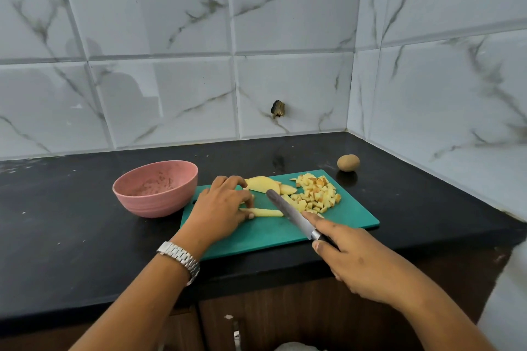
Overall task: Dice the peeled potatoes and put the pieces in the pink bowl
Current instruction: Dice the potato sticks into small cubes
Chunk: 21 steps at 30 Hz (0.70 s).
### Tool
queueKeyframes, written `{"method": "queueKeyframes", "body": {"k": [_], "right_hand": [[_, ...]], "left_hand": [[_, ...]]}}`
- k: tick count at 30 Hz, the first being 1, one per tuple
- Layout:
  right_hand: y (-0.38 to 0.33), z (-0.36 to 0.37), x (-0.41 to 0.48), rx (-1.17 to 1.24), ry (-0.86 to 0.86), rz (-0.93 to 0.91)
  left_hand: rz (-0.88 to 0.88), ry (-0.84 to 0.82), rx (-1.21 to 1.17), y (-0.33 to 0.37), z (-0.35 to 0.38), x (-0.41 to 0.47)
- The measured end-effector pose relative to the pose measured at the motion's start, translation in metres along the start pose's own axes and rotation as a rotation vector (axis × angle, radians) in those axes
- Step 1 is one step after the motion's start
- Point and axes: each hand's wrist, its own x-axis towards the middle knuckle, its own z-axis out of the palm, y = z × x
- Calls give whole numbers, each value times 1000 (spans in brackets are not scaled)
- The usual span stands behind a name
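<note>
- The dicing step is in hand, and I'd judge the job about half done: a pile of potato cubes (pixel 316 194) sits on the far right part of the green cutting board (pixel 342 218), just right of the frame's centre.
- The left hand (pixel 221 205), a metal watch (pixel 179 258) on its wrist, has its fingers curled down on a few potato sticks (pixel 265 212) lying side by side on the board, pinning them at their left end.
- The right hand (pixel 359 262), lower right of centre, is wrapped round the handle of a knife (pixel 288 213), its forefinger laid along the back of the blade. The blade angles up and left across the right end of the sticks. Whether the edge is touching them, I cannot tell.
- Behind the sticks, towards the top of the board, lie a couple of potato slices (pixel 263 184) not yet cut down.
- The pink bowl (pixel 154 204) stands on the black table (pixel 71 222) just left of the board. I see no potato pieces in it, only dark specks on its inside.
- A small round brown thing (pixel 348 163), perhaps an unpeeled potato, rests on the table beyond the board's upper right corner.
- The next move, as I read it, calls for crosswise cuts along the sticks, the left fingertips creeping back ahead of the blade and kept tucked.
- After that the slices want the same treatment, and all the cubes must go across into the bowl.
</note>
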Motion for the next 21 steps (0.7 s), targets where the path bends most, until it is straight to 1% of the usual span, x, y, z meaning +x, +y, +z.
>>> {"method": "queueKeyframes", "body": {"k": [5, 12, 15, 21], "right_hand": [[1, 8, 5, -106, 18, 15], [-3, 20, 3, -283, 99, -3], [-5, 22, 0, -355, 134, -5], [-8, 26, -2, -374, 142, -22]], "left_hand": [[-77, -22, -163, 1, -8, -30], [-153, 61, -322, 19, 9, -38], [-191, 130, -368, 26, 15, -35], [-199, 195, -406, 26, 20, -35]]}}
